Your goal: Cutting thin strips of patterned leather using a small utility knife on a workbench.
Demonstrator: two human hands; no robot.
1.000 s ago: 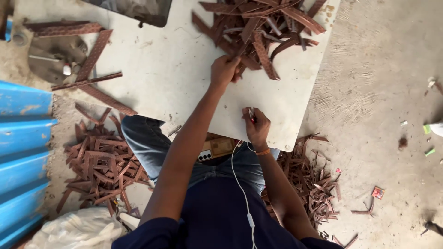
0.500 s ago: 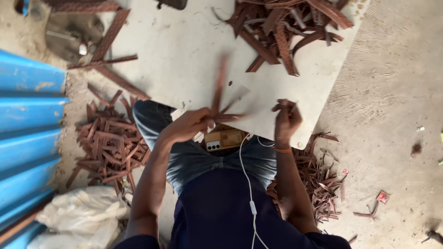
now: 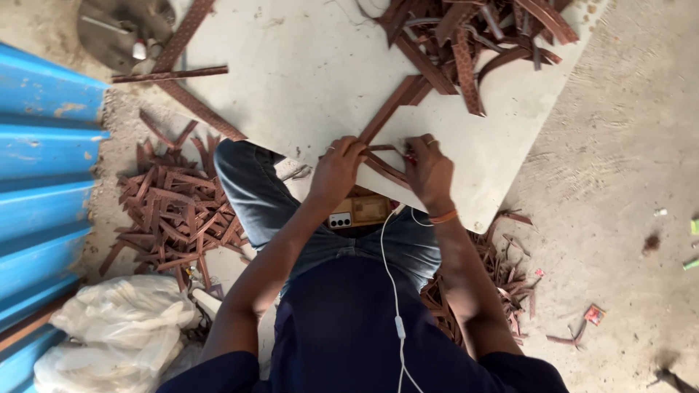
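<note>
Head view, looking down, near to far. Nearest, a dark blue shirt and a white earphone cable point(image 3: 395, 291) running down the chest; beyond, blue denim knees with a phone point(image 3: 358, 211) lying on the lap. To the left, a crumpled white plastic bag point(image 3: 116, 327) and ribbed blue metal sheeting point(image 3: 44, 182); a heap of short brown offcuts point(image 3: 178, 211) lies on the sandy floor, and a second heap point(image 3: 502, 269) lies at the right.

At the near edge of the pale, smooth tabletop point(image 3: 291, 73), the left hand point(image 3: 336, 169) and the right hand point(image 3: 429, 171) are both closed on brown leather strips point(image 3: 386, 156), thin, flat and narrow. Fingers of each hand pinch the strips from either side. One strip's long axis runs diagonally, from the hands up and to the right, its far end resting on the tabletop; shorter pieces cross between the hands, roughly level.

Farther off, a tangled pile of similar strips point(image 3: 473, 36), some perforated, lies at the far right of the tabletop. Long single strips point(image 3: 175, 73) overhang its far left edge.
</note>
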